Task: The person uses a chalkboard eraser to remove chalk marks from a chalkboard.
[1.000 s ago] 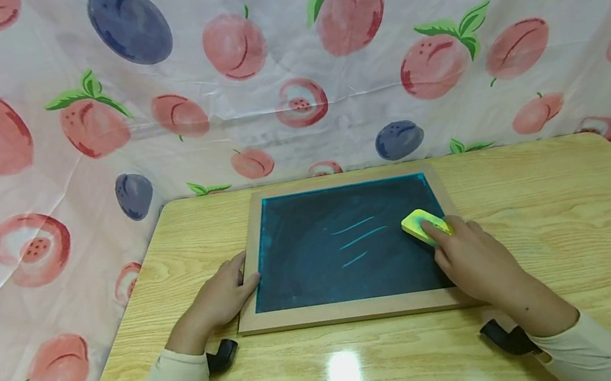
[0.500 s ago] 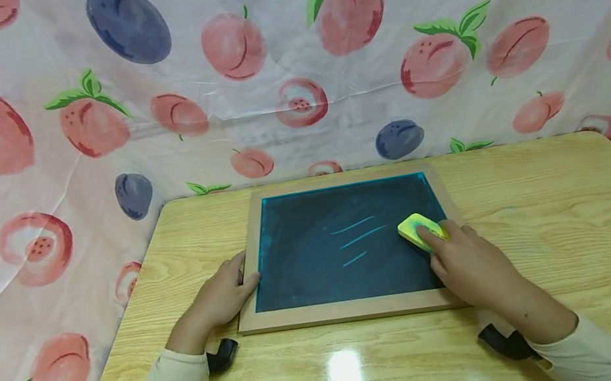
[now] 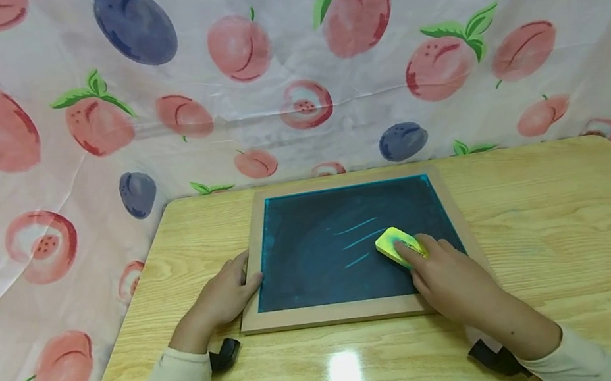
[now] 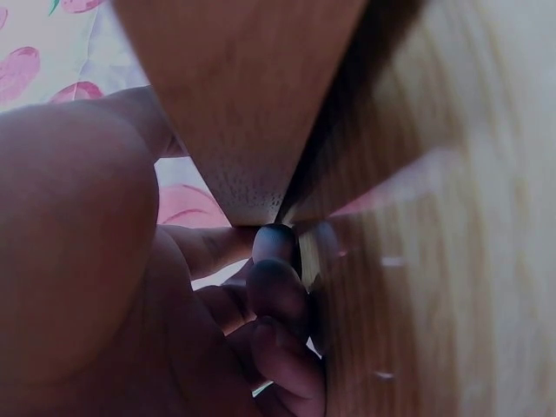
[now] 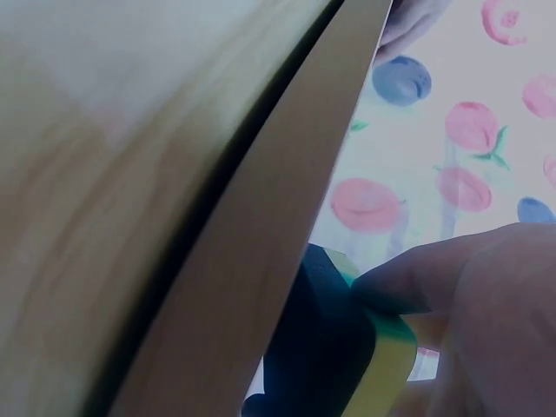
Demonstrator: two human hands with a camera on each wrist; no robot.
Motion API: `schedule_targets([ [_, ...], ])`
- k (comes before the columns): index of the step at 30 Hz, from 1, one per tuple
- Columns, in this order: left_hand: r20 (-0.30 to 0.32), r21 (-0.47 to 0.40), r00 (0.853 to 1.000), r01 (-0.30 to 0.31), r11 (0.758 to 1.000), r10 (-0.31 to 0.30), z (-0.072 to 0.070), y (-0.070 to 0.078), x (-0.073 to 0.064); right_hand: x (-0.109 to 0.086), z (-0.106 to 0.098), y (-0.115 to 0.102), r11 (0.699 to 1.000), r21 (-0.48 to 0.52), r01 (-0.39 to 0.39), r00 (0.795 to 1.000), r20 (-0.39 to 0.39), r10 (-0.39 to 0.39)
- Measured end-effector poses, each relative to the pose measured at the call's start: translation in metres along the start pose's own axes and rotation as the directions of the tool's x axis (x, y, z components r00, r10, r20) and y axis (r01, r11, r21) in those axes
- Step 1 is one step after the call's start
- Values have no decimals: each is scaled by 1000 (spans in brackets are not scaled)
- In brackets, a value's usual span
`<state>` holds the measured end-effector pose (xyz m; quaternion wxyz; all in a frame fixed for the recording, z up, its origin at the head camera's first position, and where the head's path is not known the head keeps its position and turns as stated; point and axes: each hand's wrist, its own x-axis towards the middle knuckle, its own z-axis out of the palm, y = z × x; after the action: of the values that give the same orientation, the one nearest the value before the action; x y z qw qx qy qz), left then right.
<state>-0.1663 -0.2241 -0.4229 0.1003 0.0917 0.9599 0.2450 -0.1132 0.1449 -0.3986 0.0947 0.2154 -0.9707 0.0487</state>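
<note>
A small chalkboard (image 3: 304, 257) with a wooden frame lies on the table. Three short blue chalk strokes (image 3: 361, 241) run slantwise near its middle. My left hand (image 3: 226, 296) grips the frame's left side, thumb on top; in the left wrist view its fingers (image 4: 282, 291) curl by the frame's edge (image 4: 239, 95). A yellow chalkboard eraser (image 3: 390, 240) with blue-green smudges is pinched in my right hand (image 3: 454, 280), just right of the strokes. From the right wrist, the eraser's dark felt side (image 5: 317, 339) faces the board; whether it touches is hard to tell.
The light wooden table (image 3: 558, 230) extends on both sides of the board. Behind it hangs a fruit-printed cloth (image 3: 281, 34). Black wrist mounts (image 3: 225, 355) sit at both wrists.
My right hand has carried the eraser leftward and slightly nearer to me, from the board's right edge to beside the strokes. The left hand keeps its place on the frame.
</note>
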Motion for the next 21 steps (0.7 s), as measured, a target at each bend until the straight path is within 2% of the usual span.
schedule_targets([
  [4, 3, -2, 1000, 6, 1000, -6, 0, 1, 0, 3, 0, -11, 1000, -3, 2, 999, 35, -2],
  [12, -2, -8, 1000, -7, 1000, 7, -2, 1, -1, 6, 3, -30, 995, -6, 95, 995, -9, -95],
  [21, 2, 0, 1000, 10, 1000, -10, 0, 2, -1, 5, 3, -58, 992, 6, 127, 990, 59, -127],
])
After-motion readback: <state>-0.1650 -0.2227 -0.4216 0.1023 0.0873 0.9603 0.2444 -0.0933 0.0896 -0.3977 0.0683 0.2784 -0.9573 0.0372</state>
